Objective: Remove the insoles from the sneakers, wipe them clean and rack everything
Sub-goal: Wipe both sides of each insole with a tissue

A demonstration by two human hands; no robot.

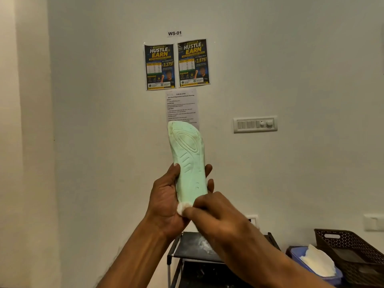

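Observation:
A pale green insole stands upright in front of the wall, its ridged underside facing me. My left hand grips its lower part, thumb on the left edge and fingertips showing on the right edge. My right hand pinches a small white wipe against the insole's bottom end. Under my arms stands the black shoe rack, largely hidden by my right forearm. No sneakers are visible.
At the lower right sit a blue tub holding white wipes and a dark perforated basket. On the wall hang two posters, a task sheet and a switch panel.

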